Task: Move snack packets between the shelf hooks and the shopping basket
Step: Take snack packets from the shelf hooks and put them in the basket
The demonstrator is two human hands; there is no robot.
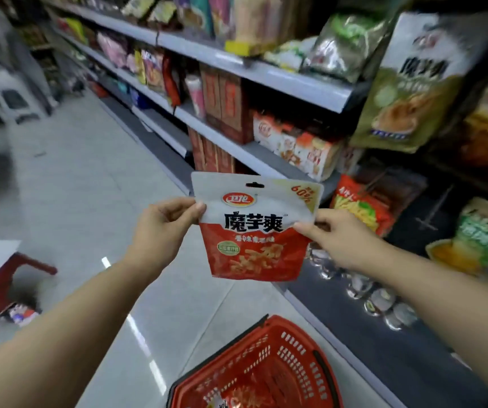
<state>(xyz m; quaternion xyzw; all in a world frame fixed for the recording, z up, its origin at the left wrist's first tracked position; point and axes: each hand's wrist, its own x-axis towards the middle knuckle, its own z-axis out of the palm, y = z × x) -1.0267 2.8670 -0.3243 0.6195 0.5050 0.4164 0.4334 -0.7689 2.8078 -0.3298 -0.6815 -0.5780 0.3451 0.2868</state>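
Note:
A red and white snack packet [256, 231] with black characters is held upright in mid-air above the aisle floor. My left hand [163, 228] pinches its left edge and my right hand [340, 237] pinches its right edge. Below, at the bottom of the view, sits a red shopping basket [292, 348] with similar red packets inside. To the right, more snack packets hang on hooks: a green one [407, 92], a red-orange one [360, 204], and a green-orange one [484, 240].
Grey shelves [266, 75] with boxes and bags run along the right side of the aisle. Small shiny packets [378, 298] lie on the low dark shelf. A red stool [4, 284] stands at the left on the pale tiled floor.

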